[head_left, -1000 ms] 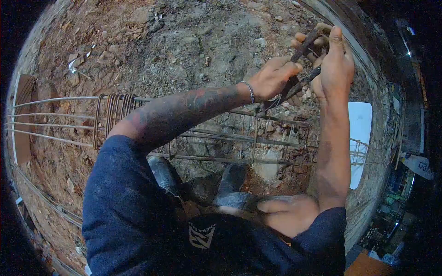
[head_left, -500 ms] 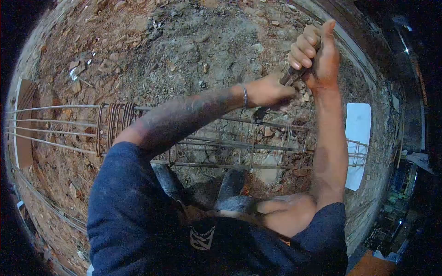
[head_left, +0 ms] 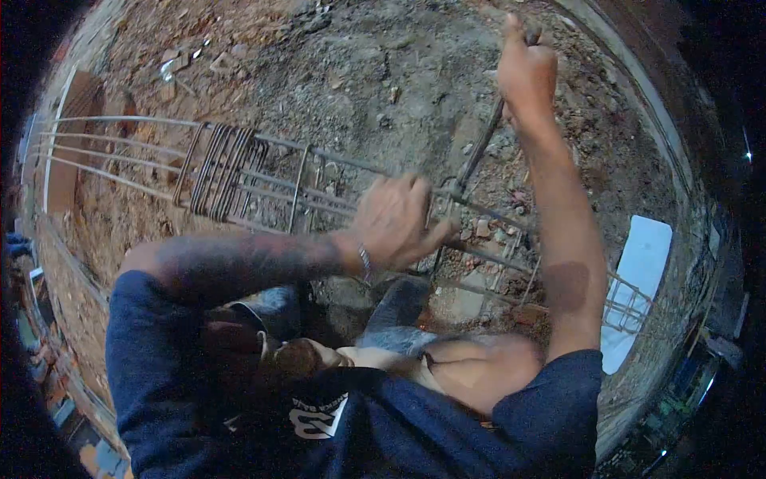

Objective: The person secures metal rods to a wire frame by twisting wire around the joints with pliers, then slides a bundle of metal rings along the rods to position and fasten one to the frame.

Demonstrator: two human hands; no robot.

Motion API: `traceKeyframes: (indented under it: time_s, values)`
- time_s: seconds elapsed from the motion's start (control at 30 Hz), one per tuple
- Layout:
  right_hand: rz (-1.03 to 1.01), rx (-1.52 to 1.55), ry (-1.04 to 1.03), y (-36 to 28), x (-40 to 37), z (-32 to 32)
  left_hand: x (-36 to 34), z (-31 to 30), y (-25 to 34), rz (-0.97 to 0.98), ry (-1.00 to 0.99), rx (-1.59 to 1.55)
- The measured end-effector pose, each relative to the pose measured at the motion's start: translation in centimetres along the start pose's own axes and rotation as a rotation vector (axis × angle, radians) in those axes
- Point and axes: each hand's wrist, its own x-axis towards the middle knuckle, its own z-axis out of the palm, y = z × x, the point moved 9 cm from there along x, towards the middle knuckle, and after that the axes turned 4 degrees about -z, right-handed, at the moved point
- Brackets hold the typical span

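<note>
The rod (head_left: 483,145) was gripped by the right hand (head_left: 528,78) beyond the far side of the cage (head_left: 339,160). Its upper end was exposed above the fist, beside the raised thumb; its lower end was set at the far upper bar of the cage (whether it was hooked on or merely laid across could not be told). The fingers of the right hand were closed around the rod.

The left hand (head_left: 391,219) was placed over the middle of the cage, just beside the lower end of the rod, with the back of the hand turned up. Its fingers were bent down toward the bars, and the thumb was held apart from them; owing to blur, it could not be told whether a bar was pinched. A bracelet (head_left: 365,262) was worn on the left wrist.

The cage was positioned crosswise in front of the knees, above rough ground (head_left: 383,88). Rings (head_left: 219,172) were bunched around its bars at the left. The left bar ends were extended over a board (head_left: 61,180); the right end was seen against a white panel (head_left: 642,263).
</note>
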Motion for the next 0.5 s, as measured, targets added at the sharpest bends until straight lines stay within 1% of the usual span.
traceKeyframes:
  time_s: [0.03, 0.07, 0.1, 0.13, 0.2, 0.23, 0.27, 0.33, 0.37, 0.4, 0.47, 0.5]
  values:
    - [-0.022, 0.034, 0.005, 0.1, 0.2, 0.3, -0.2, 0.3, -0.1, -0.015, -0.004, -0.003]
    - [-0.051, 0.065, 0.004, 0.2, 0.6, 0.7, -0.2, 1.0, 0.4, 0.032, -0.025, 0.180]
    - [-0.131, -0.128, -0.022, 2.3, 3.0, 1.9, 0.0, 1.5, 0.7, 0.077, -0.037, 0.365]
    - [-0.157, -0.127, -0.040, 1.6, 3.1, 2.4, 0.9, 1.1, 0.8, 0.054, -0.017, 0.355]
    - [0.078, 0.265, -0.124, 2.7, 1.4, 3.1, 1.3, 4.8, -0.1, -0.115, -0.585, 0.261]
    - [0.079, 0.258, -0.144, 2.4, 0.6, 2.9, 0.1, 6.5, -1.4, -0.287, -0.911, 0.348]
    - [0.078, 0.274, -0.154, 1.7, 0.2, 2.5, 0.6, 7.5, -2.3, -0.303, -0.907, 0.335]
    - [0.094, 0.339, -0.154, 0.8, -0.4, 2.3, 2.0, 11.3, -1.7, 0.054, -0.860, -0.199]
    - [0.098, 0.356, -0.160, 0.8, -0.4, 2.5, 2.7, 12.9, -3.1, 0.375, -0.826, -0.170]
    - [0.098, 0.490, -0.203, 0.9, -0.5, 2.9, 2.9, 13.5, -3.0, 0.363, -0.829, -0.172]
    - [0.099, 0.755, -0.276, 0.6, -0.2, 3.3, 2.6, 15.0, -1.8, 0.158, -1.123, -0.546]
    - [0.180, 0.293, -0.243, -1.2, -1.6, 0.9, 1.7, 15.9, -3.4, -0.284, -1.226, -0.482]
